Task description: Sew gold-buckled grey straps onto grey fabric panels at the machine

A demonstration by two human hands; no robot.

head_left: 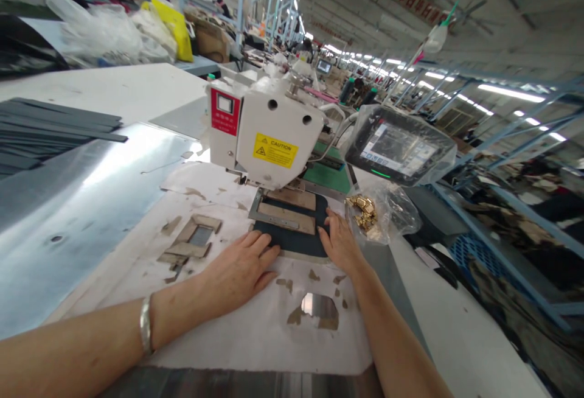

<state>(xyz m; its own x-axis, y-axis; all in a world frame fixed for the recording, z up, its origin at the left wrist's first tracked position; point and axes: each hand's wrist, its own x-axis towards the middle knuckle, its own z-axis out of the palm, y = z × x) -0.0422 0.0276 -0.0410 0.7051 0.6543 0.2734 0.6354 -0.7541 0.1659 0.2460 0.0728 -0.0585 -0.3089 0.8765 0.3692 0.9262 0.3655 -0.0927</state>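
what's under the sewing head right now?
Under the sewing machine head, a metal clamp frame lies on a dark blue piece. Left hand and right hand touch the piece's edges. Needle hidden.

On my far left I see a stack of dark grey strips [50, 133] lying on the shiny metal sheet [68, 203]. A plastic-wrapped control screen [399, 148] stands to the right, with a clear bag of gold metal fittings [365, 215] just below it. Further back, white plastic bags [109, 33] and a yellow bag [176, 27] are heaped on the table.
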